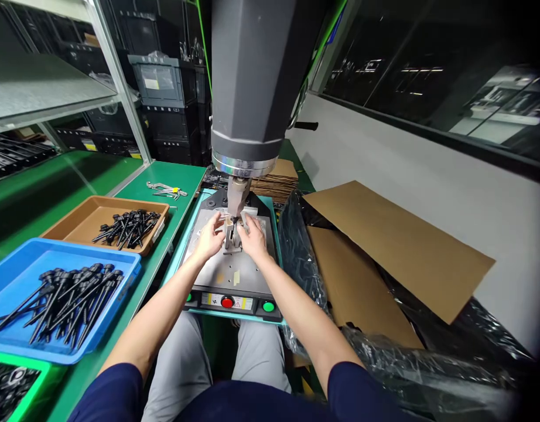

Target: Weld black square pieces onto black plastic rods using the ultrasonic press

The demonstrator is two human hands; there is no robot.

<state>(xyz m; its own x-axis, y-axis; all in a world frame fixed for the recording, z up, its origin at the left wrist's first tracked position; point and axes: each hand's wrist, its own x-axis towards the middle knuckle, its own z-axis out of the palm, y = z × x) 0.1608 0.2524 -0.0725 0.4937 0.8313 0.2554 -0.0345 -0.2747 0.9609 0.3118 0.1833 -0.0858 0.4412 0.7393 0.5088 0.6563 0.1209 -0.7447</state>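
A large grey machine head hangs over a metal base plate, its metal tip pointing down at a small fixture. A small black part stands in the fixture below the tip. My left hand is at the fixture's left side, fingers curved and apart. On the right side, my right hand is beside the black part, its fingers partly spread; fine contact with the part is too small to tell. A red button and a green button sit on the machine's front edge.
Left of the machine, a blue tray and a brown tray hold black rod-like parts. Pliers lie behind them. Cardboard sheets and black plastic wrap are at the right. A green bin is at the lower left.
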